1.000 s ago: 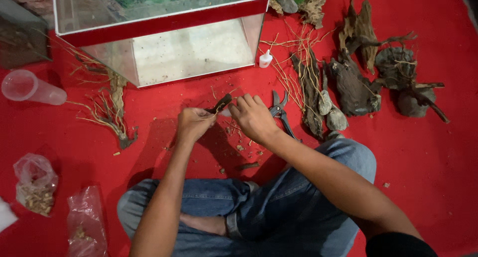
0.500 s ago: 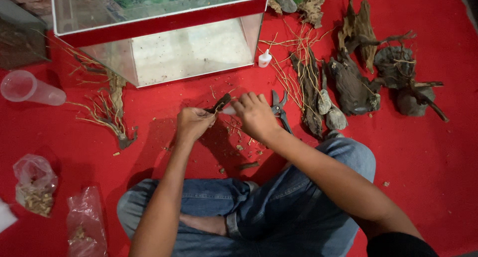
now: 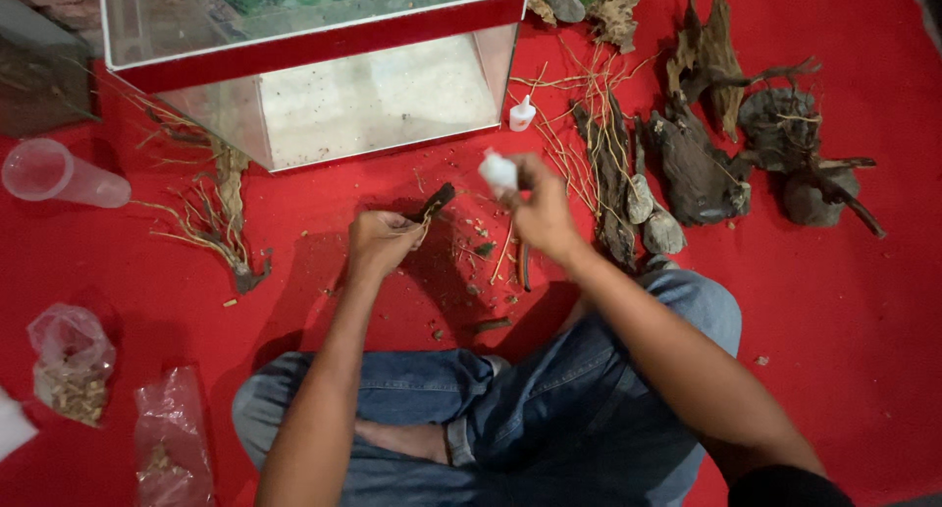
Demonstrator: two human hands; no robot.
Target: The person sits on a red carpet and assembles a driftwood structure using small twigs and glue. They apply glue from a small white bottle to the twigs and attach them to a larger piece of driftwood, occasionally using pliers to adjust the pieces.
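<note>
Bare forearms, no sleeves to wrist; blue denim jeans; black sleeve edge at right upper arm.

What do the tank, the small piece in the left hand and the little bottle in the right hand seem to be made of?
The tank looks like clear glass: see-through walls with reflections, and a glossy red band.
The small piece in the left hand looks like dark, rough, matte wood.
The little bottle in the right hand seems white, smooth plastic, though it is slightly blurred.
</note>
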